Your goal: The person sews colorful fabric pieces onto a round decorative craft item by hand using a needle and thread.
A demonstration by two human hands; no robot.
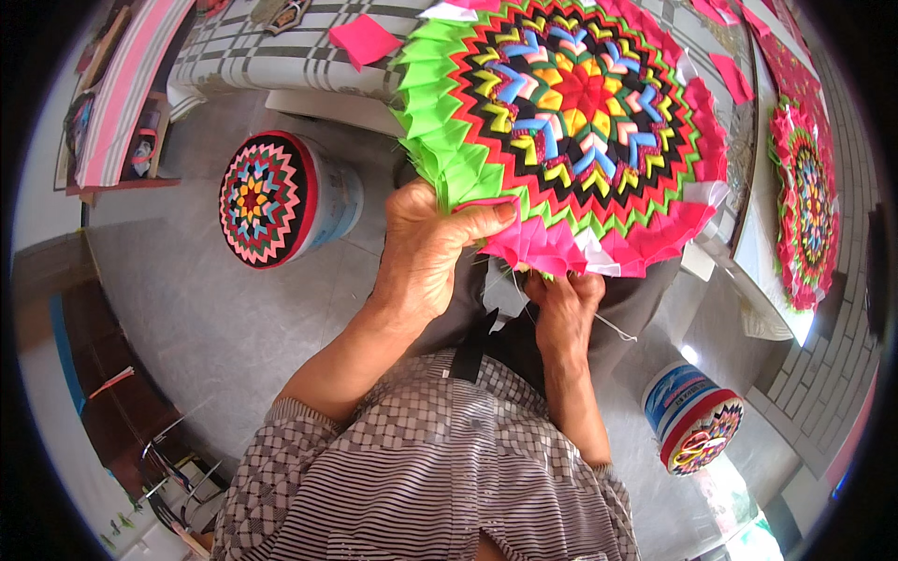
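Observation:
A round folded-fabric patchwork (582,98) is held up before me, its rings of points in many colours. Green folded pieces (442,105) edge its left side, and pink folded pieces (652,238) edge the front and right. My left hand (428,238) grips the lower left rim, thumb pressed on a pink fabric piece (515,217). At the front rim, my right hand (568,301) is curled from below, fingertips hidden by the fabric; whether it pinches a needle cannot be seen. White thread (617,327) trails beside this hand, its end hanging to the right.
A patchwork-topped bucket stool (259,200) stands on the left. Scissors (698,449) rest on another bucket stool (680,400) at lower right. Ahead is a table with a checked cloth (231,49) and a loose pink square (365,41). Another round patchwork (807,203) lies at right.

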